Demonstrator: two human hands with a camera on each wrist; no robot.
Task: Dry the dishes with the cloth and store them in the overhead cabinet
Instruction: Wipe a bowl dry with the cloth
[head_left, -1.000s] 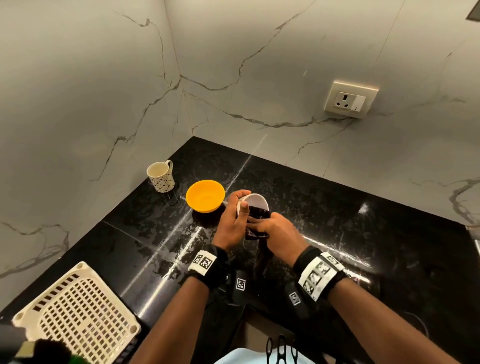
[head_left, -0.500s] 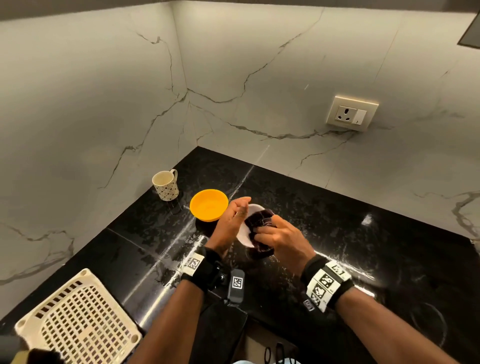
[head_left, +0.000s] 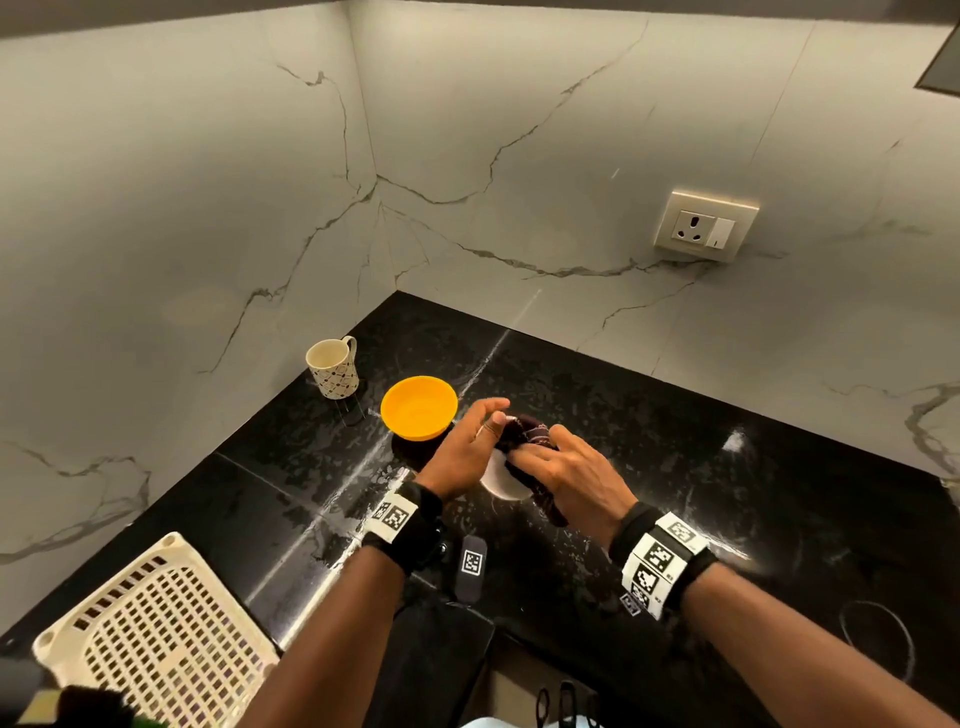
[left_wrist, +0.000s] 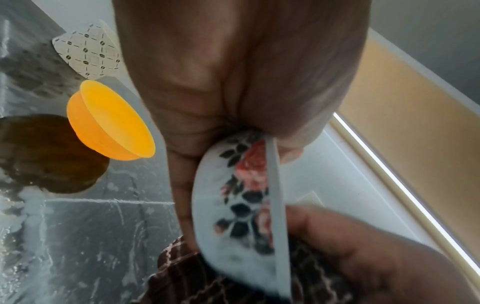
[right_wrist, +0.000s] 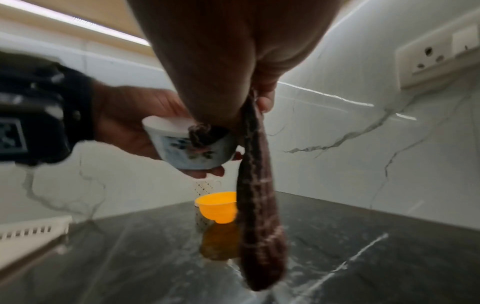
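My left hand (head_left: 470, 449) grips a small white bowl (head_left: 500, 479) with a red and black flower print (left_wrist: 246, 197), tilted and held above the black counter (head_left: 675, 493). My right hand (head_left: 558, 467) holds a dark maroon checked cloth (head_left: 527, 436) and presses it into the bowl's mouth. The cloth's loose end (right_wrist: 259, 216) hangs down below the right hand. In the right wrist view the bowl (right_wrist: 189, 148) sits in the left hand's fingers (right_wrist: 130, 123). An orange bowl (head_left: 418, 407) and a patterned mug (head_left: 332, 368) stand on the counter left of the hands.
A cream plastic drying rack (head_left: 150, 623) sits at the counter's front left. Marble walls meet in a corner behind; a socket (head_left: 704, 228) is on the right wall. The counter is wet. A light strip (left_wrist: 405, 189) runs under the cabinet overhead.
The bowl has tipped further onto its side and the right hand has shifted the cloth around inside it. The head view has lifted slightly.
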